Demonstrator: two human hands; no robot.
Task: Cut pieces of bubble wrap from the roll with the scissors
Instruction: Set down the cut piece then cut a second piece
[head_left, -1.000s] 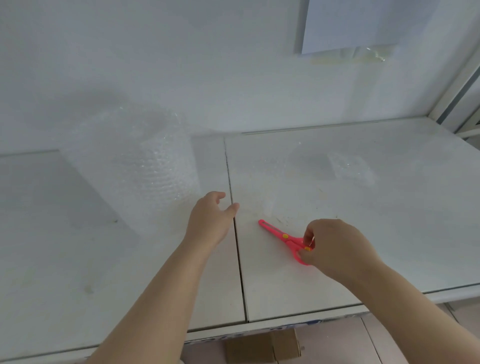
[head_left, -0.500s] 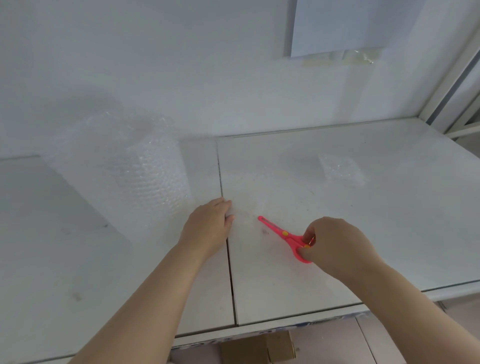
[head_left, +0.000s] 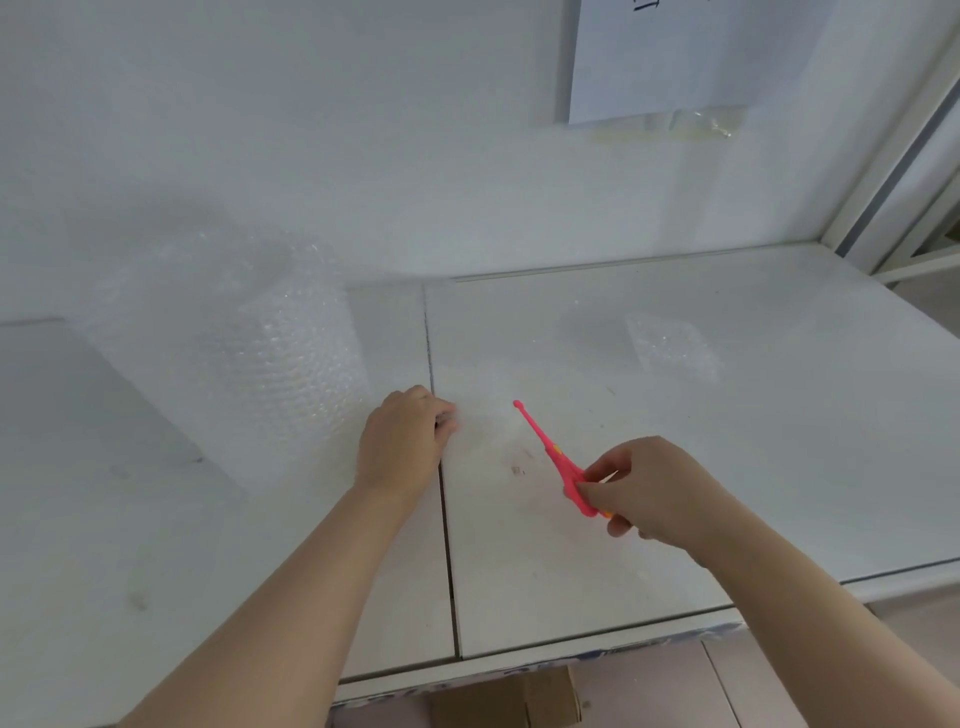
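Note:
A roll of clear bubble wrap stands upright at the back left of the white table, its loose sheet trailing forward and right. My left hand rests at the sheet's free edge with fingers curled onto it, just left of the table seam. My right hand grips the handles of the pink scissors, lifted off the table, blades together and pointing up-left toward the left hand. A small cut piece of bubble wrap lies flat at the right back.
The white table is two panels joined at a dark seam. A wall rises behind, with a taped paper sheet upper right. A cardboard box sits on the floor below the front edge.
My right hand has lifted the scissors off the table and tilted them upward. My left hand slid right and closed its fingers on the bubble wrap's edge.

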